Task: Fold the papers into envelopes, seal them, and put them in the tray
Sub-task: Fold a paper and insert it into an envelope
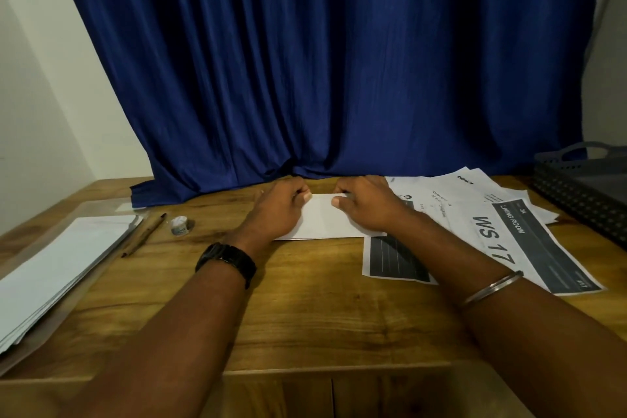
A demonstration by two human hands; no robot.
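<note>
- We see a folded white paper (325, 219) lying flat on the wooden table (305, 309) in the middle of the frame, just in front of the blue curtain (325, 61).
- Our left hand (280, 210) rests palm-down on the paper's left part, fingers curled over its far edge, thumb tip pressed on the sheet.
- Our right hand (368, 205) mirrors it on the right part, fingers bent at the far edge, thumb flat on the paper; both hands are pinching or pressing that top edge, close together with a narrow gap between them.
- Both forearms reach in from the bottom of the frame; the left wrist carries a black watch (226, 261), the right a thin metal bangle (492, 287).
- At the right edge of the frame sits a dark grey tray (576, 193) with perforated walls and a handle; what we see of its inside looks bare, though most of it is cut off.
- Between the tray and the folded paper, printed sheets (492, 214) lie fanned and overlapping, one reading "LIVING ROOM".
- At the lower left, a stack of blank white sheets (57, 268) lies in a clear sleeve or folder.
- Beside that stack lies a pencil (144, 235), and near it a small white pot (179, 226).
</note>
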